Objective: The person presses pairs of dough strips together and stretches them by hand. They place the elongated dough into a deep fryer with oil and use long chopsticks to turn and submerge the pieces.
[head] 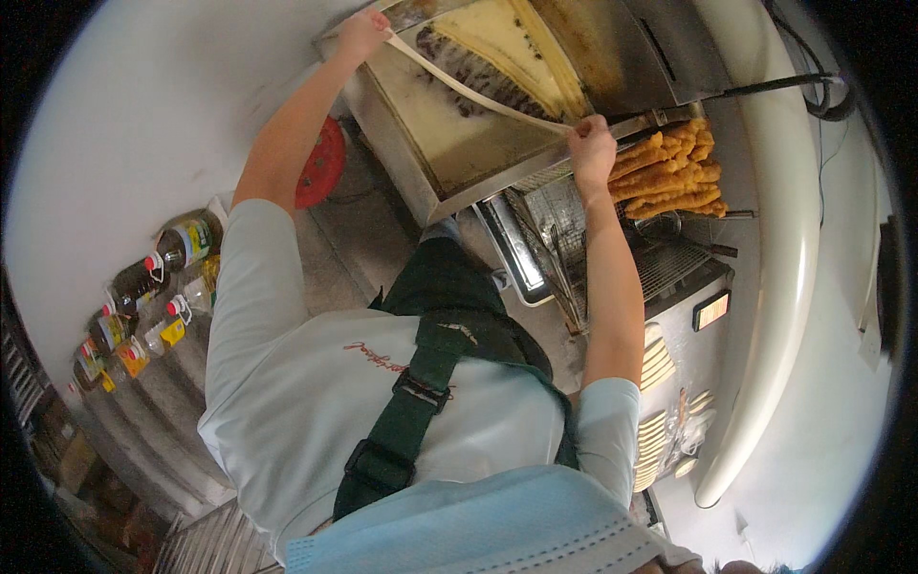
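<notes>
A long strip of pale raw dough (470, 92) sags between my two hands over a stainless-steel deep fryer (423, 172). My left hand (364, 34) pinches one end near the fryer's far left corner. At the right, my right hand (592, 143) grips the other end by the near right rim. Frothy pale oil (448, 133) fills the vat below the dough. Dark patches and a long yellowish shape are visible in the oil, though what they are I cannot tell.
Fried dough sticks (670, 172) are piled right of the fryer, beside a wire rack (670, 265). Cut dough strips (650, 448) and a phone (711, 310) lie on the counter. Large oil bottles (186, 244) and a red round object (320, 168) are at the left. A thick white pipe (778, 251) runs along the right.
</notes>
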